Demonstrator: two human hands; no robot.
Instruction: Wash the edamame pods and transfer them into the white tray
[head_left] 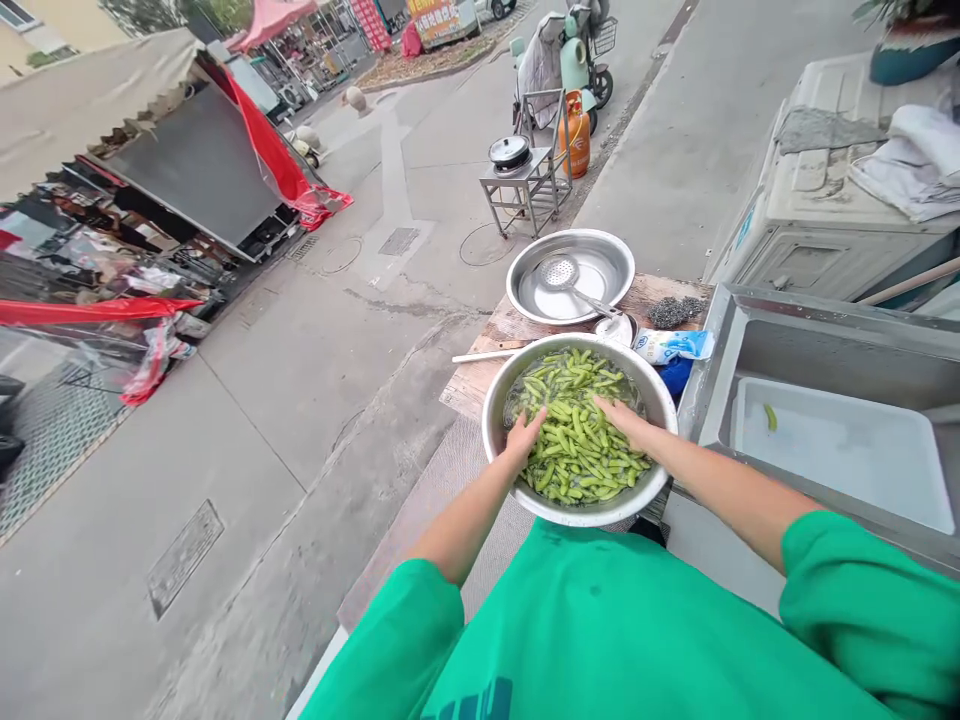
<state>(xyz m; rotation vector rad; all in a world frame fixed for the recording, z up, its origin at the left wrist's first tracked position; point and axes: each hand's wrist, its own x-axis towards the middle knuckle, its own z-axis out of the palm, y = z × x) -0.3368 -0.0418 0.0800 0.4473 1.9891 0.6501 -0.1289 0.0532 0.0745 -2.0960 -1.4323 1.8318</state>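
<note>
- hands both sit in the bowl of green pods; left hand and right hand lie flat, fingers loosely apart, gripping nothing.
- fingertips are partly buried among pods and water, hard to make out.
- beyond the hands, a strainer rests in a pan.

An outdoor street-side food-preparation spot is indicated by the paved road, market stalls under red awnings, a parked scooter, an orange gas cylinder beside a metal stand with a pot, and a steel sink.
</note>
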